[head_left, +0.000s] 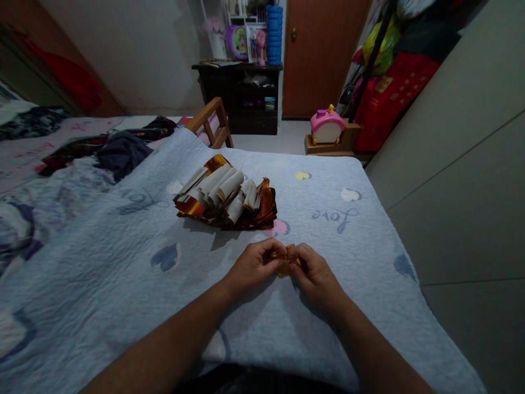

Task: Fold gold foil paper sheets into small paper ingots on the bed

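Between my two hands is a small folded piece of gold foil paper (284,268), held just above the bedspread. My left hand (256,266) pinches its left side between thumb and fingers. On the other side, my right hand (314,271) grips the right part, with the thumb in front and the fingers behind. The fingers cover much of the piece, so its full shape is hidden. Beyond my left hand lies a loose stack of gold foil paper sheets (229,200), with pale sides curling upward and shiny gold at the edges.
A light blue bedspread (340,317) with hearts and lettering covers the bed. Rumpled clothes (123,153) lie at the left. A wooden rail (209,117), a dark cabinet (250,104) and a pink toy case (327,127) stand past the far edge. Pale panels (459,180) rise along the right.
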Demonstrator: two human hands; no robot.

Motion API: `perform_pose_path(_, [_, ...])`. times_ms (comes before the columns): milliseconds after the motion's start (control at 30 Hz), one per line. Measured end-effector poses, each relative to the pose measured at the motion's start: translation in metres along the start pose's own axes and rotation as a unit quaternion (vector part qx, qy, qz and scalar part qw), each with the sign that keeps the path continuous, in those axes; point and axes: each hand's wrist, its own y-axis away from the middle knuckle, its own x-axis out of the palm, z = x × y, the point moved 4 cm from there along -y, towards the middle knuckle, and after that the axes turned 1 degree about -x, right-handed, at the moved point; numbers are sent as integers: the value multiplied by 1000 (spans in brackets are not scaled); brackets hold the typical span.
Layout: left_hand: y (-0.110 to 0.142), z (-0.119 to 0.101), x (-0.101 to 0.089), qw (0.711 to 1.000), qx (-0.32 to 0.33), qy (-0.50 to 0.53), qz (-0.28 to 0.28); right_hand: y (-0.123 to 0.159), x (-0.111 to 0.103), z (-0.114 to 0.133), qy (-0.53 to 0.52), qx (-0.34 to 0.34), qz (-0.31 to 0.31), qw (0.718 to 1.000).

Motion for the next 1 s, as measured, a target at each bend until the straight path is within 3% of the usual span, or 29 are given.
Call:
perform_pose_path(133, [-2,4,4,997,-11,80,-19,0,0,-3,-99,29,-26,994])
perform_pose_path(367, [-3,6,7,988,-38,146,-39,-3,-3,-11,-125,68,-88,986])
perform_pose_path(567, [-1,6,12,981,-64,183,-27,-5,2,-19,-164,106,-86,977])
perform_pose_path(867, [-4,8,1,969,-87,228,-50,-1,-1,-9,-184,52,1,982])
perform_pose_path(1000, [-4,11,-1,961,-97,255,-31,2,-9,-9,-84,20,-59,994])
